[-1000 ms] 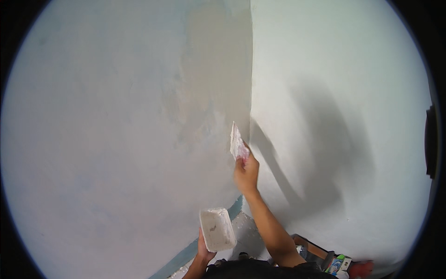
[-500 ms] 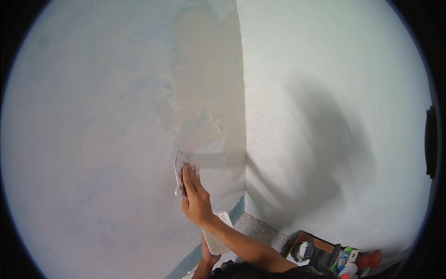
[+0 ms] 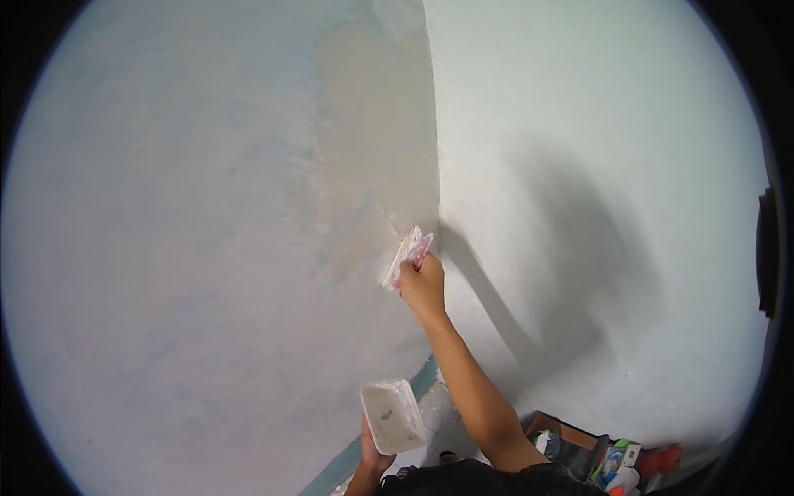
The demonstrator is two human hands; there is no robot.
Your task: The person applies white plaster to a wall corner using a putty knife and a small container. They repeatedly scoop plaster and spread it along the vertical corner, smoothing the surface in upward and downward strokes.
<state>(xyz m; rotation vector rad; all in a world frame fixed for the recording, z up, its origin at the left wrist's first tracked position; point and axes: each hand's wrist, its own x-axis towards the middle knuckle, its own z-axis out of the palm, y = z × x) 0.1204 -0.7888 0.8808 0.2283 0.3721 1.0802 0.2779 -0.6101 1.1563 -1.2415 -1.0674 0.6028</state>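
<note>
My right hand [image 3: 424, 285] is closed round a putty knife [image 3: 404, 258], a wide scraper smeared with white filler. Its blade lies against the left wall [image 3: 207, 248], close to the corner. There a darker, beige-grey patch of filler [image 3: 376, 116] runs down beside the corner line, and a small ridge shows just above the blade. Lower down, my left hand [image 3: 374, 450] grips a white rectangular plastic tub [image 3: 394, 417] from its left side. The tub is tilted so that its inside shows, with white filler on its walls and a small dark spot at the bottom.
The plain right wall [image 3: 538, 107] meets the left wall at the corner and carries my shadow. A teal skirting strip [image 3: 337, 467] edges the left wall's foot. At lower right, a dark open box [image 3: 575, 446] and several colourful packages [image 3: 616, 463] stand by the right wall.
My right hand has moved up and right toward the corner, turning the putty knife from flat to edge-on. The arm no longer covers the tub, whose inside now shows.
</note>
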